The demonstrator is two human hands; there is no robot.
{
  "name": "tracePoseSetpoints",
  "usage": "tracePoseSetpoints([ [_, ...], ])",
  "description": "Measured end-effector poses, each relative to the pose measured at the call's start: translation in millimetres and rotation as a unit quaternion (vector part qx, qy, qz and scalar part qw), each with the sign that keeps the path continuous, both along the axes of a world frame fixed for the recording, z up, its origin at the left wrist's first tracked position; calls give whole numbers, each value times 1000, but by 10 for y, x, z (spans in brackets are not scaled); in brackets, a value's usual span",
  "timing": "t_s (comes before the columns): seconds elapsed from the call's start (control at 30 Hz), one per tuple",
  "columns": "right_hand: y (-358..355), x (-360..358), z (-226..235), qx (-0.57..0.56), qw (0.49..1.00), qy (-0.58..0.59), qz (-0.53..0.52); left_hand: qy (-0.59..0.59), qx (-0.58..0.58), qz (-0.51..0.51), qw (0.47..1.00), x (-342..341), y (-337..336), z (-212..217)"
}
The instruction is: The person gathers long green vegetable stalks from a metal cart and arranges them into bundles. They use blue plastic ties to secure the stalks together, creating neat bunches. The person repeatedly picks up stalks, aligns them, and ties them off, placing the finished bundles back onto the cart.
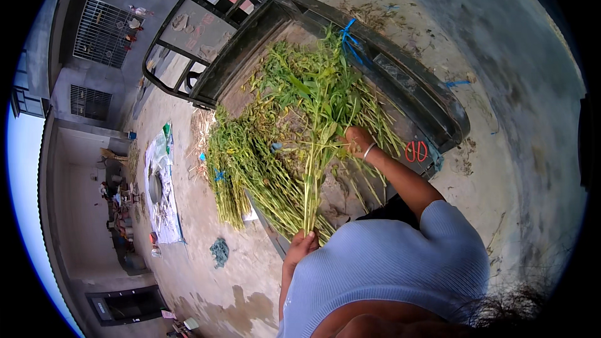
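Note:
A bunch of long leafy green stalks (311, 178) stands out from a bigger heap, its leafy tops pointing away from me. My left hand (302, 244) is wrapped round the lower ends of this bunch, close to my body. Farther up, on its right side, my right hand (359, 142) is curled in against the stems, a pale bracelet on the wrist. Leaves partly cover those fingers, so what they hold cannot be made out. More cut stalks (250, 166) lie to the left, their leafy heads heaped on the cart bed (291, 32).
Red scissor handles (416, 151) lie at the cart's right edge. Blue ties (350, 40) hang on its dark side wall (400, 69). A metal rail (152, 56) rises at the far left. On the concrete are a white sheet (164, 213) and a crumpled cloth (220, 252).

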State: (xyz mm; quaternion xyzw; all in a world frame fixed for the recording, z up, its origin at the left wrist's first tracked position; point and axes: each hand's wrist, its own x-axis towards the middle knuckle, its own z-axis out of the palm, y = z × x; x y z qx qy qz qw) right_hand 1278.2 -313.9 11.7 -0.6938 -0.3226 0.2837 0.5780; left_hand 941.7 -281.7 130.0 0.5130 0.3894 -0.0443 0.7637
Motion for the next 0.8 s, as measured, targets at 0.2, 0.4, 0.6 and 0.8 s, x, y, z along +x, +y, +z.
tracePoseSetpoints([
  [0.2,-438,-853,230,-73,937,-186,285,36,16,58,998,100,-98,-79],
  [0.4,-753,13,740,251,905,338,58,34,45,51,997,-51,-66,-143],
  [0.6,-485,678,1045,280,913,239,-173,68,117,84,987,-234,-193,-258],
  [0.8,268,950,221,-190,979,50,52,83,119,37,989,-260,-272,-180],
])
